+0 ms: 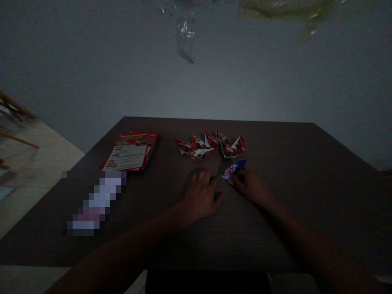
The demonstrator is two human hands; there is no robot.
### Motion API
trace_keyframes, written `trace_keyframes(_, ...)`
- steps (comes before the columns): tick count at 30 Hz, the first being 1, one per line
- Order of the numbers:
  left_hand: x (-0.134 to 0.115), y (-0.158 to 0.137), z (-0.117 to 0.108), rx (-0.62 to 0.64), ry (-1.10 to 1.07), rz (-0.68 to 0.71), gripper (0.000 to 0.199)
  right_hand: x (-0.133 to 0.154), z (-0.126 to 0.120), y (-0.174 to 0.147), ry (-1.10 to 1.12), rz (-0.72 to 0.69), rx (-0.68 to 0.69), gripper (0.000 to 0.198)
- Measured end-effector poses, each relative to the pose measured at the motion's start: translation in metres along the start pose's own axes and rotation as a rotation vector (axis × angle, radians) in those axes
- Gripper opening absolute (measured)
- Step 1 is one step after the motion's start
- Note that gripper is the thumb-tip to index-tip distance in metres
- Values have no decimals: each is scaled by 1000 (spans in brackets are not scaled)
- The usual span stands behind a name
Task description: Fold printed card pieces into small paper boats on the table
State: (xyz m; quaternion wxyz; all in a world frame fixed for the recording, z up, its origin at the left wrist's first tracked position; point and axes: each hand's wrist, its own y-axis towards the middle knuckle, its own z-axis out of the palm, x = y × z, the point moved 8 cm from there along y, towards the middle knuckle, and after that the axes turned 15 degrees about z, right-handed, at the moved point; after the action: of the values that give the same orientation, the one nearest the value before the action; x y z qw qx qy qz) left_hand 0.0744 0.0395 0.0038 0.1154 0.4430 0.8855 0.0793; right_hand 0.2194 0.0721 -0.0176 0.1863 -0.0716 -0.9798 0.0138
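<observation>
A blue, white and red folded paper (232,171) lies low over the table in front of me, its pointed end tilted up to the right. The thumb and fingers of my right hand (251,187) are closed on its near right edge. Beside its left end, my left hand (200,195) rests palm down on the tabletop with fingers spread, the index fingertip close to the paper; whether it touches, I cannot tell. Just beyond stand several folded paper boats (200,153) in red, white and blue print, grouped close together.
At the left lies a stack of red printed leaflets (127,153). Nearer me is a bright long object (99,202), pixelated beyond recognition. The dark wooden table (294,151) meets a grey wall (245,81) bearing clear tape and a yellowish strip.
</observation>
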Motion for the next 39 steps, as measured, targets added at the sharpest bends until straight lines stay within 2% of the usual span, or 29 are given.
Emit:
trace_keyframes(12, 6, -1, 0, 4, 2, -36, 43, -3, 3, 2, -3, -2, 2, 23)
trace_keyframes(20, 0, 0, -1, 8, -12, 0, 48, -2, 2, 2, 6, -6, 3, 24)
trace_keyframes(39, 0, 0, 0, 15, 7, -6, 45, -4, 4, 4, 8, 16, 13, 23)
